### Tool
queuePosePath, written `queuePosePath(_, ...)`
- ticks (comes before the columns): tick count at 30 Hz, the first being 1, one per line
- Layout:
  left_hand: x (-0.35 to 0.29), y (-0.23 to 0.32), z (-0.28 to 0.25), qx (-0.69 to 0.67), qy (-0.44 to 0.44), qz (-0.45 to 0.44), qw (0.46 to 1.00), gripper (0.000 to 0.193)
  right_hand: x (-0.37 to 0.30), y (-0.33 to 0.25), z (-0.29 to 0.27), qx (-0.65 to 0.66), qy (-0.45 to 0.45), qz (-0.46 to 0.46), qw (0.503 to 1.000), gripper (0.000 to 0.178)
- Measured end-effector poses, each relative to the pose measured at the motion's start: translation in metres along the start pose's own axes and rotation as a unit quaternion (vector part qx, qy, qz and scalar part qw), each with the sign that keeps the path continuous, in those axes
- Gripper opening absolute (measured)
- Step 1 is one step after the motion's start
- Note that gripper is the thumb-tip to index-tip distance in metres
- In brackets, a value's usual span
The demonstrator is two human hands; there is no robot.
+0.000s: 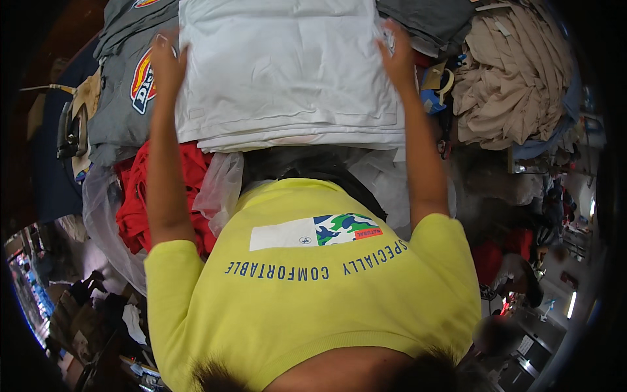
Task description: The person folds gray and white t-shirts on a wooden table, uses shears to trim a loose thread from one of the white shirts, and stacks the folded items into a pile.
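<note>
A neat stack of folded white garments (281,72) lies flat in front of me, its layered near edge facing my body. My left hand (168,57) is at the stack's left side, thumb by the white cloth and fingers apart. On the opposite side, my right hand (397,55) rests along the right edge, its thumb spread from the fingers. Both hands look open, slightly blurred, and neither plainly grips the cloth. Beneath my left hand and beyond it lies a dark grey garment (117,91) with a colourful printed emblem.
A heap of beige cloth (513,78) sits at the right, with dark grey cloth (428,23) behind the stack. Red garments (140,202) in clear plastic (101,215) are under my left forearm. Between stack and beige heap are a tape roll (445,87) and scissors (444,144).
</note>
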State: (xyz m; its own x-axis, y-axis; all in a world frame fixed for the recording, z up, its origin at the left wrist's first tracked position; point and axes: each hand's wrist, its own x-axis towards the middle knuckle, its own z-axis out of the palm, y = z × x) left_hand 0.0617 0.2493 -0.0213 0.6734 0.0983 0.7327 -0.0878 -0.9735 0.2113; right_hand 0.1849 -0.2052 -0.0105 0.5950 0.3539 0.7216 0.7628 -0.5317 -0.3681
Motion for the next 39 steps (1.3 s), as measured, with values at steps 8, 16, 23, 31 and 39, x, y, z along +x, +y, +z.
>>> queuePosePath(8,-0.175,0.086,-0.063,-0.019,-0.189,-0.163,0.968,0.036,-0.176,-0.035,-0.051,-0.129,-0.188,0.162,0.960,0.025)
queuePosePath(16,-0.145,0.083,-0.090,-0.033,-0.217,-0.081,0.972,0.014,-0.171,-0.018,-0.075,0.035,-0.149,0.238,0.959,0.012)
queuePosePath(23,-0.095,-0.021,-0.101,0.152,-0.055,-0.084,0.983,0.011,-0.167,-0.039,-0.079,0.139,-0.133,0.298,0.935,0.008)
queuePosePath(31,-0.078,-0.083,-0.055,-0.061,0.071,-0.328,0.940,0.025,-0.215,0.058,-0.138,-0.317,-0.001,0.329,0.889,0.024)
queuePosePath(39,-0.134,0.156,-0.019,-0.622,-0.029,-0.600,0.503,0.041,-0.210,0.087,-0.164,-0.295,-0.126,0.564,0.761,0.050)
